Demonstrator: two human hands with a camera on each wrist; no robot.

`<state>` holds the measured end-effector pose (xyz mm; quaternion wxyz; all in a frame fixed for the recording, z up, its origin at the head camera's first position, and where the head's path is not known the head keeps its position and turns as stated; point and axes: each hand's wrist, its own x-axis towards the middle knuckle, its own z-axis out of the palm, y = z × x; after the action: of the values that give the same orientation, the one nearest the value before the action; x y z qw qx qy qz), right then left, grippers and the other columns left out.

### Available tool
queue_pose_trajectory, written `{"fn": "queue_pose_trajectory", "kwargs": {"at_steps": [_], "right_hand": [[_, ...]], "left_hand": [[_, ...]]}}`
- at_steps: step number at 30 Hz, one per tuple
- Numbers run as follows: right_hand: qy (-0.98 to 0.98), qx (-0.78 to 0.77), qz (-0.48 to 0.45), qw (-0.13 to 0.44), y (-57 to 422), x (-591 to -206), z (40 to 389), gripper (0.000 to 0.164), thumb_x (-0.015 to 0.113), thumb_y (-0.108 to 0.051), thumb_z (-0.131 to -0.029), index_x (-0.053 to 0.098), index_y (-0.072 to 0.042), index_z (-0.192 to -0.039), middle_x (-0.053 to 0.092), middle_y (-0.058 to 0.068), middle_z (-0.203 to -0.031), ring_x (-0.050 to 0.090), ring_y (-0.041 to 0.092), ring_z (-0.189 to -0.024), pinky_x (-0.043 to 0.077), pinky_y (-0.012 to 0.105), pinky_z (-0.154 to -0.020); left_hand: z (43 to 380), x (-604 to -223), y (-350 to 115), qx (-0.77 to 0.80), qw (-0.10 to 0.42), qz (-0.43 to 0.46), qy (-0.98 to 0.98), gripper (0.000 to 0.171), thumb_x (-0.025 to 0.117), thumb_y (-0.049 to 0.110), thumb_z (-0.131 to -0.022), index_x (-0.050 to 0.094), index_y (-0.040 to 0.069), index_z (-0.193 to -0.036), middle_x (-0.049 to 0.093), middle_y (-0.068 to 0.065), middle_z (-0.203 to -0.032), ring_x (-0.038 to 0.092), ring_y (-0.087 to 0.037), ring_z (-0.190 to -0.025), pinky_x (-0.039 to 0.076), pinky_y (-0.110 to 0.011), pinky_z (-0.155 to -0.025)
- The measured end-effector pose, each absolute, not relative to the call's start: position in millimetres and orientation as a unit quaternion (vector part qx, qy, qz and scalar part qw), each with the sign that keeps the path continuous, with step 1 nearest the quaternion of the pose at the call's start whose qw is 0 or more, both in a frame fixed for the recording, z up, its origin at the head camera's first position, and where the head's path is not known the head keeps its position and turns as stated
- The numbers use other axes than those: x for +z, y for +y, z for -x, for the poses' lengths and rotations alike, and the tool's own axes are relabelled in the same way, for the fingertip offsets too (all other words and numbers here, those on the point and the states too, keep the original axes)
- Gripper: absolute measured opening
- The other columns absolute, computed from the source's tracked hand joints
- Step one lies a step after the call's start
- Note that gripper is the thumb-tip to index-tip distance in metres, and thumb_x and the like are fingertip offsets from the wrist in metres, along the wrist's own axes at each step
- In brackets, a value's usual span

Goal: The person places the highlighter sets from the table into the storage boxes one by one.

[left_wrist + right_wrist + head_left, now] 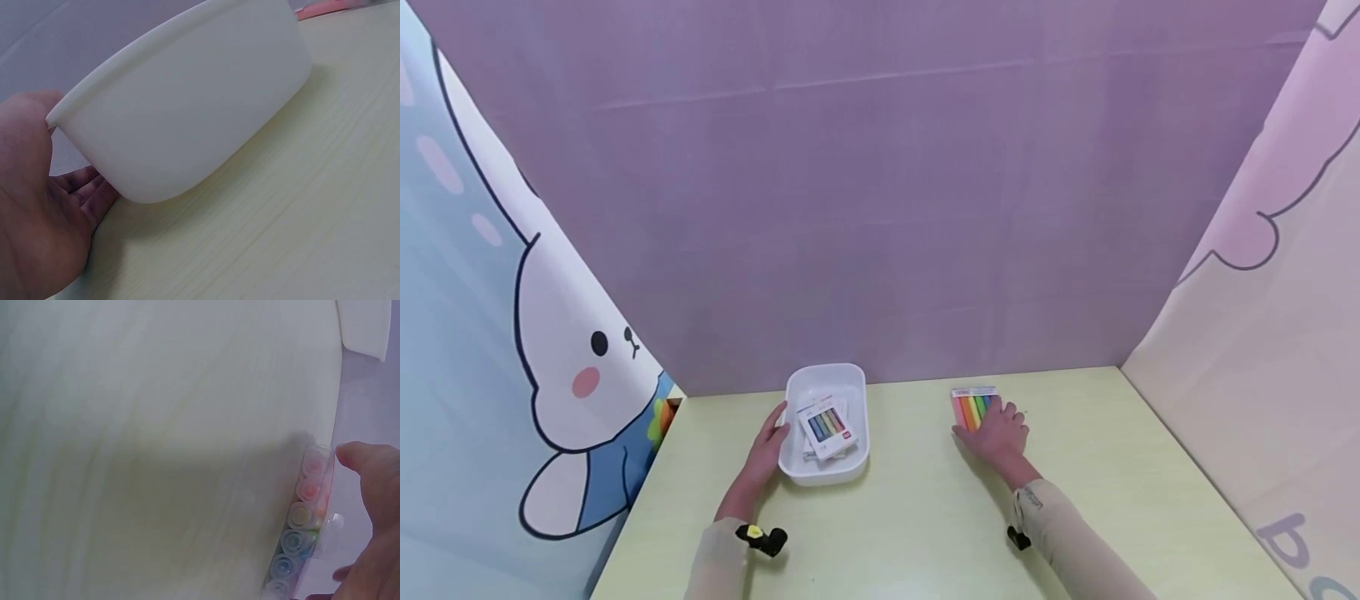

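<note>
My left hand [767, 444] holds the left side of a white plastic bin [800, 472]; in the left wrist view its thumb lies at the rim and its other fingers under it against the outer wall. Inside the bin, a small white box [843, 444] with a row of coloured sticks on its front lies over another white packet. To the right, my right hand [1000, 435] grips a clear flat pack of coloured markers [967, 410], thumb at one side and fingers across the other. In the right wrist view, the round marker ends [294, 540] show through the clear case.
The pale wooden table [910, 517] ends at a purple cloth wall [910, 208]. Printed panels stand on both sides, a rabbit panel [580, 358] at the left and a pink and cream panel [1262, 358] at the right. Both forearms carry black wrist devices.
</note>
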<state>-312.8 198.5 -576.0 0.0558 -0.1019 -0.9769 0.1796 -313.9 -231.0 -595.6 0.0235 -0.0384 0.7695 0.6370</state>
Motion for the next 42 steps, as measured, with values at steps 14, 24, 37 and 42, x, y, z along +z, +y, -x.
{"fn": "queue_pose_trajectory", "kwargs": {"at_steps": [14,24,37,42], "right_hand": [[-0.970,0.201,0.129,0.031,192.8,-577.7,313.9,0.121,0.072,-0.065,-0.070,0.014,0.008,-0.147,0.041,0.035,-0.122,0.042,0.049,-0.109,0.039,0.061,-0.086],[-0.965,0.215,0.147,0.031,193.4,-582.3,318.5,0.113,0.071,-0.055,-0.074,0.014,0.007,-0.149,0.040,0.034,-0.120,0.038,0.047,-0.107,0.036,0.061,-0.087],[-0.966,0.214,0.141,0.046,196.7,-584.4,319.7,0.110,0.071,-0.055,-0.072,0.021,0.005,-0.148,0.042,0.032,-0.113,0.041,0.046,-0.101,0.037,0.059,-0.082],[-0.966,0.210,0.142,0.049,197.3,-586.1,318.7,0.111,0.071,-0.056,-0.071,0.020,0.004,-0.150,0.041,0.033,-0.115,0.040,0.046,-0.101,0.037,0.059,-0.083]], "left_hand": [[314.8,-593.0,-228.9,0.639,0.025,0.038,0.768,0.053,0.043,0.035,-0.104,0.026,0.031,-0.154,0.044,-0.023,-0.139,0.049,-0.036,-0.119,0.040,-0.045,-0.098],[314.1,-591.1,-226.3,0.636,0.022,0.039,0.771,0.051,0.042,0.033,-0.105,0.027,0.032,-0.154,0.047,-0.021,-0.135,0.051,-0.033,-0.116,0.042,-0.039,-0.094],[315.7,-596.5,-228.5,0.631,0.022,0.045,0.775,0.052,0.042,0.034,-0.104,0.027,0.032,-0.154,0.047,-0.020,-0.137,0.050,-0.033,-0.119,0.041,-0.040,-0.095],[314.2,-596.0,-229.0,0.635,0.021,0.052,0.771,0.051,0.043,0.033,-0.104,0.028,0.033,-0.153,0.048,-0.019,-0.136,0.051,-0.032,-0.117,0.042,-0.037,-0.092]]}}
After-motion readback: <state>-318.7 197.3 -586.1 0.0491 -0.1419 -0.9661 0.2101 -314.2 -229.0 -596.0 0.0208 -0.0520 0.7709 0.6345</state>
